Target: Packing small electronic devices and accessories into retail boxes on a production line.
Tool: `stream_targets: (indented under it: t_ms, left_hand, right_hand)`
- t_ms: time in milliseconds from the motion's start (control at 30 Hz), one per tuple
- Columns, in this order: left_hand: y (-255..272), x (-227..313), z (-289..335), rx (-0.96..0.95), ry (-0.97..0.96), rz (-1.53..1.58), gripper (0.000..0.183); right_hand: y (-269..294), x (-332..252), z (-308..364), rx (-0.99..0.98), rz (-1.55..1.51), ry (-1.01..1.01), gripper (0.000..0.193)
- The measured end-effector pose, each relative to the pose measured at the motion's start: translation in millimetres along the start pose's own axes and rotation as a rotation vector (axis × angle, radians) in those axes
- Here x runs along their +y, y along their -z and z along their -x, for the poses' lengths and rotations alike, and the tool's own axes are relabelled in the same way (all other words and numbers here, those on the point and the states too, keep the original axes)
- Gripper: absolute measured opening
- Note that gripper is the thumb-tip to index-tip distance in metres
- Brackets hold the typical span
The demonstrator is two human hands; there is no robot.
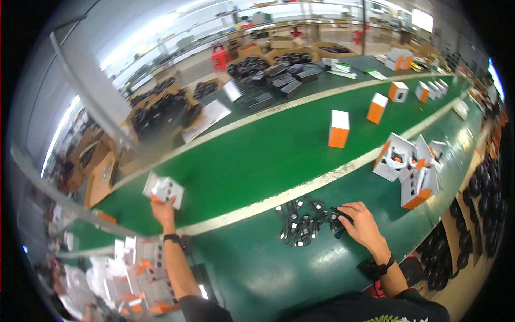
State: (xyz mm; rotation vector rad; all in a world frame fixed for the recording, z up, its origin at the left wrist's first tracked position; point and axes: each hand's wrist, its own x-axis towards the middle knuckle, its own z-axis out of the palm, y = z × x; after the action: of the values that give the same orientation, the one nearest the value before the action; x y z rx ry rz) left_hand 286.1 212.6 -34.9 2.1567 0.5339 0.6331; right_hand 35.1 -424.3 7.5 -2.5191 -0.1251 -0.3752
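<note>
My left hand is closed on a white box with dark round pictures on its side, held over the far green belt at the left. The box's top looks open, with something white inside. On the near green table lies a loose pile of black USB cables with pale plugs. At the pile's right edge my right hand has its fingers curled in on a bundled black cable. The fingertips partly cover that cable.
Open white-and-orange boxes with contents stand right of my right hand. Closed boxes stand along the green belt. More open boxes crowd my left forearm. A pale rail divides belt and table. Black items lie beyond.
</note>
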Motion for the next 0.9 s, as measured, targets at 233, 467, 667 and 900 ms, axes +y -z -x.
stream_targets:
  t_ms: [233, 467, 667, 900]
  left_hand:
    - [41.1, 112.9, 203.3, -0.187, -0.221, 0.142, 0.061]
    - [103.9, 102.8, 391.9, -0.353, 0.107, 0.415, 0.083]
    - [95.7, 116.2, 407.6, -0.155, 0.002, 0.638, 0.076]
    - [83.5, 127.3, 397.6, -0.059, 0.036, 0.447, 0.067]
  right_hand:
    - [-36.8, -2.7, -66.7, -0.107, 0.117, 0.097, 0.031]
    - [-72.9, -10.6, -71.2, -0.148, 0.043, 0.101, 0.023]
    - [-44.0, -38.8, -74.9, -0.035, -0.174, 0.028, 0.019]
    - [-2.2, -204.3, 0.9, -0.125, -0.57, 0.6, 0.024]
